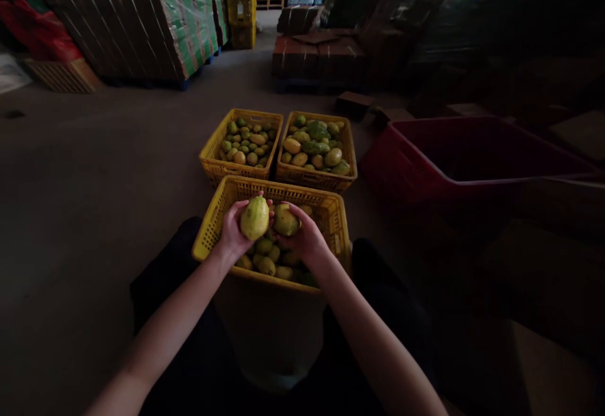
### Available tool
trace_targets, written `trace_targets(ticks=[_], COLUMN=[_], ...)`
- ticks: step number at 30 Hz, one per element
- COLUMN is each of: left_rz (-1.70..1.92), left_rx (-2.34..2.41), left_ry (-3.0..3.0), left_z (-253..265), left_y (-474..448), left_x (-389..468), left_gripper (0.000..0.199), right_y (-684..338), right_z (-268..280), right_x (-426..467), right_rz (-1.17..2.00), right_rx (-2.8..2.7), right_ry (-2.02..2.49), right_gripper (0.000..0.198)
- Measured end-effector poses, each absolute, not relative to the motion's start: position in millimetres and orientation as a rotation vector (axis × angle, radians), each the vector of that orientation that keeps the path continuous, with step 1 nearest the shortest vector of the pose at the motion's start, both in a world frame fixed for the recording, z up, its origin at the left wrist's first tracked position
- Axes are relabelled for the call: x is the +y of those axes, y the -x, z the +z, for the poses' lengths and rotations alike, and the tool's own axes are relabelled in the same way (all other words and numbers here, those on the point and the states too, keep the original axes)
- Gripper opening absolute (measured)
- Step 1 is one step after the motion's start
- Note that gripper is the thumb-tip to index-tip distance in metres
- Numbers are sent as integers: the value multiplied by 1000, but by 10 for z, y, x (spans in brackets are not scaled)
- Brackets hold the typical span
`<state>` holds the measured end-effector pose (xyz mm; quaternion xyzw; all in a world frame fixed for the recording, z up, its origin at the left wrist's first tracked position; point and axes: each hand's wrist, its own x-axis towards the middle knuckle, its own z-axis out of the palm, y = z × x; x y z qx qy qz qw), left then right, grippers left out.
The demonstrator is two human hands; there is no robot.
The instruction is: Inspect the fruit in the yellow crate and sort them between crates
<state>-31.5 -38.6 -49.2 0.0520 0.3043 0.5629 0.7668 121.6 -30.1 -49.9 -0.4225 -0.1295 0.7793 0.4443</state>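
One grey floor: spreads under the whole scene, dim towards the right.
Wrapped stack: tall, green and brown under clear film, at the far left.
Brown boxes: piled low on a pallet, straight ahead at the back.
Red bin: open-topped, to the right of the yellow crates, its inside too dark to read.
Near crate: yellow with slotted walls, just in front of the person, between dark-clothed legs; green and yellow fruit lies in it.
Far crates: a left one and a right one, side by side just beyond the near crate, both well filled with fruit; some in the right one is larger and deeper green.
Left hand: over the near crate, fingers curved part-open around a fruit, thumb on the near side.
Right hand: level beside it, fingers likewise bent about a second fruit.
Left fruit: yellow-green, upright, one darker spot.
Right fruit: duller, just beside the first, partly covered by the thumb.
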Motion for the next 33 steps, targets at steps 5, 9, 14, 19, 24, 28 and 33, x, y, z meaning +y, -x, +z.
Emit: trace_targets(ticks=[5, 9, 14, 19, 24, 28, 33], left_rz=[1199, 1206, 1255, 1316, 1303, 1269, 1351], left_rx=[705, 720, 700, 714, 740, 746, 859], left_ry=[-229, -325, -434, -580, -426, -109, 43], left_z=[-491, -515, -506, -500, -495, -490, -502], left_y=[290, 290, 285, 264, 276, 320, 360], left_x=[-409, -412, -418, -455, -449, -373, -325], left_gripper=[27, 16, 19, 21, 16, 22, 28], right_y=[-1247, -1293, -1353, -1391, -1389, -1333, -1293], right_z=[-500, -448, -407, -364, -300, -308, -416], right_x=[-311, -341, -385, -415, -444, -415, -317], right_rz=[1956, 1848, 1378, 960, 1136, 1696, 1837], right_rx=[-407, -641, -1217, -1569, -1400, -723, -381], right_ry=[925, 824, 935, 846, 877, 881, 830], right_gripper=[17, 36, 40, 32, 34, 17, 14])
